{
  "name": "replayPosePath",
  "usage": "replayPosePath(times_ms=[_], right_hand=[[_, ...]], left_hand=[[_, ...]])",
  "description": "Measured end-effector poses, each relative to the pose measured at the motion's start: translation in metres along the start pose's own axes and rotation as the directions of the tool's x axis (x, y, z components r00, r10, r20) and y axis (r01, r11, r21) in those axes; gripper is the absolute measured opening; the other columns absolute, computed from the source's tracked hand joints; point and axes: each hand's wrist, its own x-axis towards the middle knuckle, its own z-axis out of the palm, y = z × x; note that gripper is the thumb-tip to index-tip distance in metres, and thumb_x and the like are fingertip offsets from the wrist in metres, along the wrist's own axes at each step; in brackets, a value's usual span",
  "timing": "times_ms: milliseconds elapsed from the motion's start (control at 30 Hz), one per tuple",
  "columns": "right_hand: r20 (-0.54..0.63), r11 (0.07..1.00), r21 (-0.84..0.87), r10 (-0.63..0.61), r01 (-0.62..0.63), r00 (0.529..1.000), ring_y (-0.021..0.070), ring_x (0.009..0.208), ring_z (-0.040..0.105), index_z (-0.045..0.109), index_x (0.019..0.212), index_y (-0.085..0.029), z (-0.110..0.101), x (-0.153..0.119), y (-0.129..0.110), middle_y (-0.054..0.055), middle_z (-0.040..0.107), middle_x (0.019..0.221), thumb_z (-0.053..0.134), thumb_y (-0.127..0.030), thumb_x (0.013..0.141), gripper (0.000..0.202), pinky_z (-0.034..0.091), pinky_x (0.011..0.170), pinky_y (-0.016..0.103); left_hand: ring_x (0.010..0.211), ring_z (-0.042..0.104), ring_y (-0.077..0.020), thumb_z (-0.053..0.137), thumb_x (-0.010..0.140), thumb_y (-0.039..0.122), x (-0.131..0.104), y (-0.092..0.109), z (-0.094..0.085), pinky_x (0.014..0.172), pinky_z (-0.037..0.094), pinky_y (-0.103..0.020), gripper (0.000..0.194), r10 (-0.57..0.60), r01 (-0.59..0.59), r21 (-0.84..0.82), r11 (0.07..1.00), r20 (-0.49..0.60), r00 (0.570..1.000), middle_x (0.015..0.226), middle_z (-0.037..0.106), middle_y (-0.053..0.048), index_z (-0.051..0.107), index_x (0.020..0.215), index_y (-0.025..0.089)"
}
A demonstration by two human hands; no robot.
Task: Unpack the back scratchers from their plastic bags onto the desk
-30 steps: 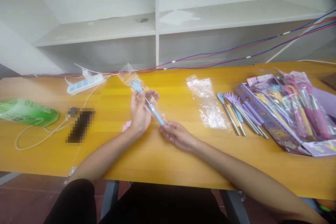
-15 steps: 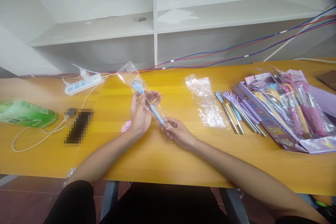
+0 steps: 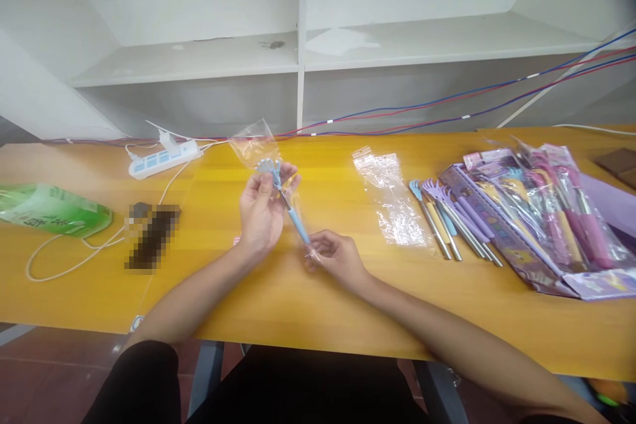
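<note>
A light blue back scratcher (image 3: 298, 224) with a claw-shaped head lies inside a clear plastic bag (image 3: 256, 140), held slantwise above the table. My left hand (image 3: 263, 212) is closed round the bag and scratcher just below the claw, thumb on top. At the lower end, my right hand (image 3: 338, 257) pinches the bag by the tip of the blue handle. The bag's upper end sticks out past the claw. A small pink card (image 3: 236, 240) is partly hidden behind my left wrist.
Right of my hands lie clear bags (image 3: 392, 195), then loose back scratchers (image 3: 442, 218) and a purple display box (image 3: 527, 258) with bagged ones. To the left are a power strip (image 3: 166, 159), a green package (image 3: 57, 210) and a white cable (image 3: 37, 278). Shelves (image 3: 199, 56) rise behind.
My left hand has moved up the scratcher, nearer its claw, and the claw now sits a little lower in the bag. My right hand stays at the handle end. The view has shifted slightly.
</note>
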Motion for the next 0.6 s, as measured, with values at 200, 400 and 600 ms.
replayPosePath(times_ms=[200,400,600], right_hand=[[-0.032,0.993,-0.118,-0.001,-0.003,0.999,0.0203,0.071,0.074,0.073,0.092,-0.018,-0.002,0.002,0.005,0.008,0.077,0.083,0.093,-0.051,0.072,0.043,0.062,0.067,0.034],[0.040,0.995,-0.096,0.029,-0.025,0.999,0.0131,0.063,0.060,0.065,0.093,-0.020,-0.002,0.002,0.009,0.001,0.066,0.077,0.086,-0.051,0.082,0.039,0.050,0.059,0.028],[0.314,0.992,0.123,-0.041,0.002,0.948,0.0119,0.086,0.064,0.063,0.115,-0.021,-0.008,0.003,-0.005,0.002,0.066,0.102,0.090,-0.040,0.083,0.046,0.054,0.084,0.029]], left_hand=[[0.126,0.072,-0.0280,0.081,0.092,0.050,0.008,0.010,-0.001,0.117,0.053,-0.057,0.031,0.019,-0.019,-0.021,1.000,0.004,1.000,0.121,0.079,-0.007,0.070,0.102,0.023],[0.125,0.073,-0.0260,0.082,0.093,0.041,0.021,0.030,-0.004,0.117,0.055,-0.052,0.021,0.130,-0.129,0.008,0.992,-0.057,0.990,0.110,0.080,-0.003,0.071,0.097,0.024],[0.125,0.073,-0.0282,0.087,0.089,0.042,0.000,0.064,0.029,0.113,0.060,-0.051,0.027,0.228,-0.236,0.117,0.965,0.072,0.971,0.106,0.079,-0.001,0.067,0.092,0.024]])
